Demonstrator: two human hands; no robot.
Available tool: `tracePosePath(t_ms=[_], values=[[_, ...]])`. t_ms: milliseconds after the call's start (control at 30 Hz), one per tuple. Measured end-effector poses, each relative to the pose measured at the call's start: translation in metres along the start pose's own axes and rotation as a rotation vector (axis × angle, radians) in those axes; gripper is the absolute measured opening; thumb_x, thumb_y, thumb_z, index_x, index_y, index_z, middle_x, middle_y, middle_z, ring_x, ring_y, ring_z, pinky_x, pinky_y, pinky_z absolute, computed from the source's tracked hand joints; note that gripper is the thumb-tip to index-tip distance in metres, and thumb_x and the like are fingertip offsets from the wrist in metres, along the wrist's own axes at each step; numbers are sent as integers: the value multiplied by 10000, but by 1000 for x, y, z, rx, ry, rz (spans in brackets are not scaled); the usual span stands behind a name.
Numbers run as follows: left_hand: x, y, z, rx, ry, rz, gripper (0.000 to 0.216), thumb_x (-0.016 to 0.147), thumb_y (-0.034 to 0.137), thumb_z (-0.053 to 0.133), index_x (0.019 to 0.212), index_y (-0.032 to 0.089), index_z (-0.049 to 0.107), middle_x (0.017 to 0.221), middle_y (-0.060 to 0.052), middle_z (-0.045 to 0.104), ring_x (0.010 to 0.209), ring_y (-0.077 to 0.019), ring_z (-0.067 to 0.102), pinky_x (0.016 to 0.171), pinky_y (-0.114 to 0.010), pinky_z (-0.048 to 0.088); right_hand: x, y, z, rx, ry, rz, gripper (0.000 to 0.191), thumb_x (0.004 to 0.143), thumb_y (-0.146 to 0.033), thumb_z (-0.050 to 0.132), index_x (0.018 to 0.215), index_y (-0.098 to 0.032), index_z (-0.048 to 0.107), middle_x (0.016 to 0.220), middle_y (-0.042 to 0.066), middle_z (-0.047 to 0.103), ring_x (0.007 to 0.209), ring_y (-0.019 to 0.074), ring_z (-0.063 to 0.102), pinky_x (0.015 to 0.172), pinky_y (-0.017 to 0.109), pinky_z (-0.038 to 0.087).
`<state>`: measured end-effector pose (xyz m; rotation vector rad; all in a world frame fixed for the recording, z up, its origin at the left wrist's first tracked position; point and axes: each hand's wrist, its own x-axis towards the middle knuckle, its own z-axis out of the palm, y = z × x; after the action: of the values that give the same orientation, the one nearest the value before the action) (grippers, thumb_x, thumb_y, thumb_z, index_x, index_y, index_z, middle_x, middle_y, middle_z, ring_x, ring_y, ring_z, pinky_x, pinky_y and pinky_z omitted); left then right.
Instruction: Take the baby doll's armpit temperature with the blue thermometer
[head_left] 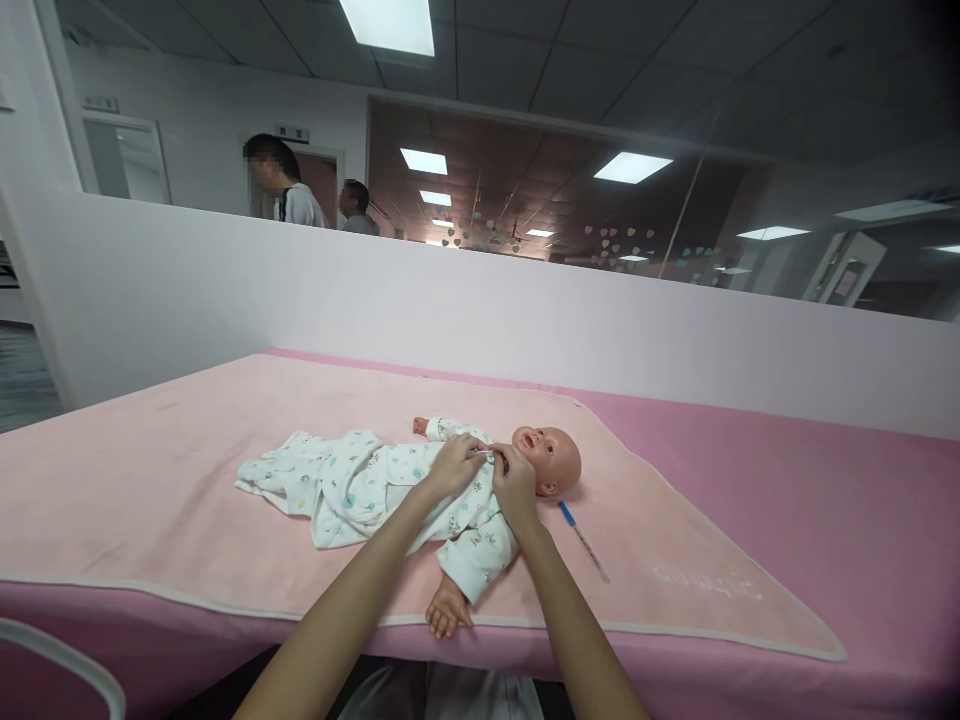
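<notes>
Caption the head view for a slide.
Left hand and right hand pinch the upper front of the patterned outfit on a doll, a blue-ended stick beside it on a peach mat.

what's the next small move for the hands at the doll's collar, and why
Probably bring the collar cloth together with the fingertips: the left hand and right hand nearly meet at the neck of the patterned clothing, near the doll's chin. Their exact grip is too small to make out.

Left hand (452,464) and right hand (516,482) nearly meet, fingers (472,443) bent, both forearms (574,615) stretched forward.
</notes>
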<state>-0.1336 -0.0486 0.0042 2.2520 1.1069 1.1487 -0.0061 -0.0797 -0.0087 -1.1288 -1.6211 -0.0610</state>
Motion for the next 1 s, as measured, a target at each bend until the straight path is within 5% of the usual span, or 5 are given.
tracePosePath(t_ms=[367, 767, 1000], values=[[-3, 5, -2, 83, -8, 48, 237, 778, 329, 398, 821, 182, 579, 861, -36, 564, 855, -172, 472, 781, -283, 359, 0, -6, -3, -36, 26, -42, 194, 754, -148, 386, 778, -171, 577, 763, 32, 582, 726, 137, 511, 667, 249, 400], [0, 1, 1, 39, -1, -6, 196, 748, 298, 419, 737, 179, 575, 847, -27, 580, 857, -168, 488, 789, -286, 350, -1, -6, -3, -62, -58, -78, 233, 707, -112, 401, 881, -175, 542, 862, 43, 560, 830, 160, 492, 761, 281, 398], [2, -5, 3, -198, 0, -51, 170, 738, 266, 442, 788, 174, 576, 815, -18, 582, 802, -143, 523, 725, -252, 400, 1, -5, -3, -7, -89, -73, 301, 670, -100, 403, 922, -173, 550, 889, 58, 575, 858, 175, 510, 782, 303, 422]])
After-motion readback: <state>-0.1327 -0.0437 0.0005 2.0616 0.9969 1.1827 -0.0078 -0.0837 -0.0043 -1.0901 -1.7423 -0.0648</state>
